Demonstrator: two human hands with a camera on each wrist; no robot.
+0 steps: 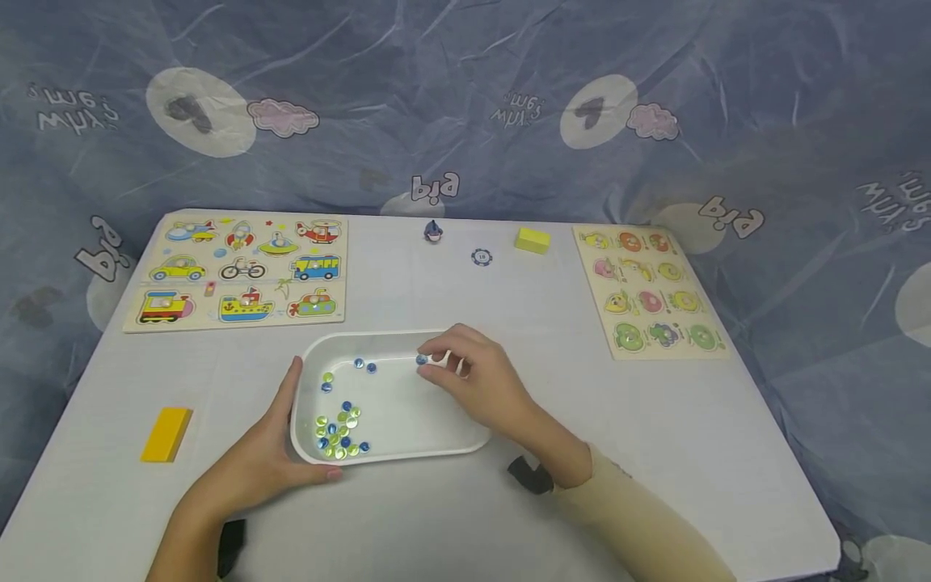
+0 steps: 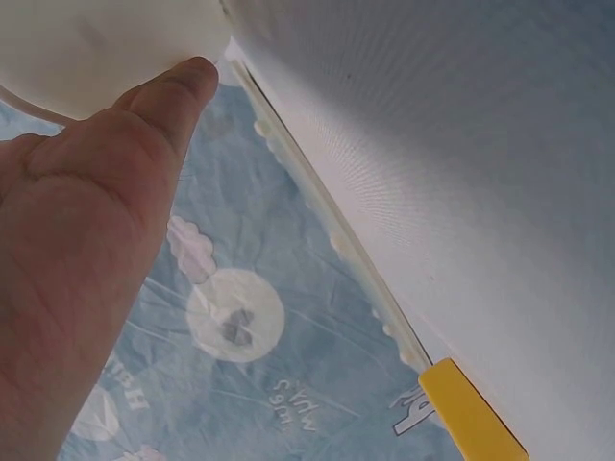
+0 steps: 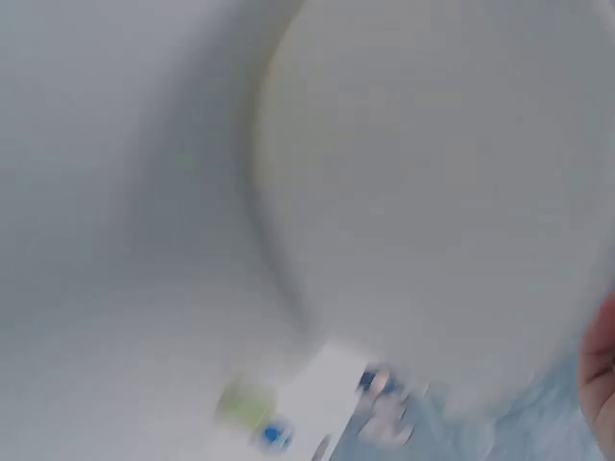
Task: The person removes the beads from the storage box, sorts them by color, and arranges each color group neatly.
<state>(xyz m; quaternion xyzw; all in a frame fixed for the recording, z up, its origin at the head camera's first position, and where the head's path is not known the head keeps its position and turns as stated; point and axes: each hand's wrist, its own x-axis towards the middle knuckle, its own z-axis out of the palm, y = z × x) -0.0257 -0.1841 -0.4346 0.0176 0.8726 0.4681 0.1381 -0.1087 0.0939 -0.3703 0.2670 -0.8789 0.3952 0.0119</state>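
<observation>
A white tray (image 1: 429, 436) lies on the table, with yellow-green and blue glass beads (image 1: 342, 431) gathered mostly in its near left part. Two blue beads lie near the far wall. Over the tray's far right part, my right hand (image 1: 476, 380) pinches a blue glass bead (image 1: 422, 360) between thumb and forefinger. My left hand (image 1: 265, 453) rests against the tray's left end, fingers straight along the outer wall and thumb by the front edge. In the left wrist view, the fingers (image 2: 163, 115) touch the tray's outside. The right wrist view is blurred and mostly filled by the tray (image 3: 432, 192).
A vehicle puzzle board (image 1: 243, 271) lies behind left, a fruit puzzle board (image 1: 647, 291) at right. Along the back are a small penguin-like figure (image 1: 433, 232), a poker chip (image 1: 482, 257) and a yellow block (image 1: 532, 240). An orange-yellow block (image 1: 166, 435) lies left of the tray.
</observation>
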